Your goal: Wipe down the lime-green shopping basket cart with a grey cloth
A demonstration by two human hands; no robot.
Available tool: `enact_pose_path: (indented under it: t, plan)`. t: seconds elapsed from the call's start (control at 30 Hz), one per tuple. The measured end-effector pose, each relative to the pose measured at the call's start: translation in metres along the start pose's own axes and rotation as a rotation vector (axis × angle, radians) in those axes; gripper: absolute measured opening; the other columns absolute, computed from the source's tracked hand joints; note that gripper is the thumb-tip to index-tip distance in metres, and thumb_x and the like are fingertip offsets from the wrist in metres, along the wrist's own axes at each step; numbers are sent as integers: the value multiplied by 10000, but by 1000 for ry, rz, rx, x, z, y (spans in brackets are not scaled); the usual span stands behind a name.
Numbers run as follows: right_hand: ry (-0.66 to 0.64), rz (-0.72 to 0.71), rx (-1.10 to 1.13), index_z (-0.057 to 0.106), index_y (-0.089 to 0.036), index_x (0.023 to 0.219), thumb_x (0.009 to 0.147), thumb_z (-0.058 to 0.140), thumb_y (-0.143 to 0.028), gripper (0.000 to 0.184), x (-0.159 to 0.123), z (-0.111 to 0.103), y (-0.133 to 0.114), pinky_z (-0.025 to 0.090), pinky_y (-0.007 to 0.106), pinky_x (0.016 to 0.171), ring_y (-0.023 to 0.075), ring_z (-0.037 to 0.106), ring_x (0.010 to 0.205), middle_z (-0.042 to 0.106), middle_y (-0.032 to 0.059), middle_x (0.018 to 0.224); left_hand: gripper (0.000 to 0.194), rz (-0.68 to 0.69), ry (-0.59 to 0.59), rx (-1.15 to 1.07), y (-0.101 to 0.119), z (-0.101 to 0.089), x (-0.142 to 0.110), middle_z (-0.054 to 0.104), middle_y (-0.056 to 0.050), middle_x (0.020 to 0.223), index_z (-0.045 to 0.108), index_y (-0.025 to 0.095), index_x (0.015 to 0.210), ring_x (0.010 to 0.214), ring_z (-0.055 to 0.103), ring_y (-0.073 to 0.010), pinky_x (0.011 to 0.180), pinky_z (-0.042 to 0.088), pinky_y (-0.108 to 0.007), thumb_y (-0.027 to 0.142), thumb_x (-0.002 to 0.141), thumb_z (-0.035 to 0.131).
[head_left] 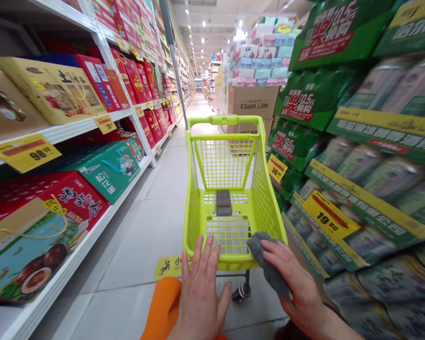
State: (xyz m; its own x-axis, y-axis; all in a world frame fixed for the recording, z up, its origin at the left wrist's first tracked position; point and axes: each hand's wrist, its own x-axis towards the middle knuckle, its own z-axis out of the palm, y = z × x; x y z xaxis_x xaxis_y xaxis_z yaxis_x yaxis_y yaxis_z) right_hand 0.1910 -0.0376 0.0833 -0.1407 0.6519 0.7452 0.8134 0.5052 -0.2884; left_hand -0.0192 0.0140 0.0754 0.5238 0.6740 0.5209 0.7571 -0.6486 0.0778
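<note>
A lime-green plastic shopping cart (pixel 269 189) stands in front of me in the aisle. My right hand (pixel 293 274) grips a grey cloth (pixel 269 264), which lies against the near right corner of the basket rim. Over the rim's near left corner, my left hand (pixel 201 283) is open, fingers stretched out and thumb apart; whether it touches the plastic I cannot tell. On the basket floor lies a small dark rectangular object (pixel 223 203), blurred out. Something orange (pixel 163 307), soft-looking, shows beside my left hand.
White shelves (pixel 120 113) with gift boxes line the left side. Stacked green beer packs (pixel 301 99) rise close on the right. Cardboard cartons (pixel 251 101) carry tissue packs ahead. A grey pole (pixel 177 71) rises at the cart's far left corner. A yellow caution sticker (pixel 168 267) marks the floor.
</note>
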Motion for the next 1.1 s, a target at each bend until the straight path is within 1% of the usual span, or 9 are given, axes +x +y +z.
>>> enact_pose_path:
  t: [0.13, 0.2, 0.33, 0.47, 0.57, 0.67, 0.83, 1.0, 1.1]
  plan:
    - [54, 162, 239, 412, -213, 1184, 785, 451, -118, 412, 14, -8, -26, 521, 309, 831, 200, 573, 1055, 588, 117, 1161, 675, -32, 60, -208, 21, -18, 12, 242, -166, 1448, 102, 167, 1392, 1342, 210, -256, 1022, 299, -516, 242, 809, 433]
    - [90, 154, 291, 414, -222, 1151, 796, 459, -141, 366, 19, -5, -34, 523, 318, 819, 209, 567, 1065, 579, 122, 1172, 689, -5, 97, -325, 34, -26, 21, 179, -157, 1469, 64, 185, 1399, 1345, 200, -252, 1017, 330, -479, 259, 813, 419]
    - [179, 6, 151, 460, -209, 1137, 820, 428, -150, 324, 21, 20, -29, 479, 379, 889, 209, 533, 1107, 583, 119, 1161, 568, -20, 68, -430, 51, -26, 39, 226, -121, 1462, 241, 183, 1356, 1344, 204, -245, 1046, 295, -480, 213, 806, 377]
    - [93, 61, -77, 459, -197, 1229, 850, 351, -151, 397, 15, 44, -17, 406, 451, 956, 201, 554, 1067, 617, 110, 1101, 450, -53, -85, -498, 54, -14, 47, 443, -113, 1345, 434, 138, 1245, 1263, 371, -205, 1041, 326, -421, 207, 806, 367]
    - [3, 91, -107, 390, -157, 1297, 825, 377, -172, 473, 10, 40, -18, 366, 493, 978, 228, 497, 1145, 558, 147, 1197, 464, -94, -90, -449, 56, -9, 49, 489, -131, 1300, 430, 112, 1252, 1202, 437, -217, 1004, 360, -417, 286, 823, 396]
    - [-81, 70, -68, 347, -123, 1317, 766, 425, -185, 560, 2, 21, -18, 318, 525, 1003, 256, 426, 1212, 500, 166, 1262, 483, -127, -75, -353, 60, -7, 52, 551, -133, 1218, 448, 118, 1233, 1110, 500, -231, 937, 395, -428, 392, 837, 417]
    - [22, 109, -133, 317, -172, 1334, 770, 372, -122, 569, -18, -6, 1, 277, 560, 1012, 260, 400, 1234, 464, 144, 1300, 321, -110, -42, -197, 67, 2, 53, 605, -83, 1095, 536, 188, 1082, 1042, 519, -228, 931, 360, -481, 372, 824, 487]
    - [-30, 96, -282, 381, -184, 1300, 831, 371, -136, 472, -22, 0, 17, 277, 565, 1004, 269, 363, 1258, 480, 129, 1294, 267, 13, 48, -88, 64, 15, 48, 596, -69, 1125, 544, 219, 1052, 1143, 461, -248, 1021, 219, -563, 304, 799, 538]
    - [-92, 54, -317, 448, -193, 1253, 825, 391, -131, 436, -19, 4, 17, 264, 564, 1009, 269, 363, 1257, 536, 98, 1242, 276, 101, 50, -76, 48, 14, 43, 609, -55, 1103, 534, 243, 1083, 1103, 500, -219, 1047, 172, -554, 285, 810, 525]
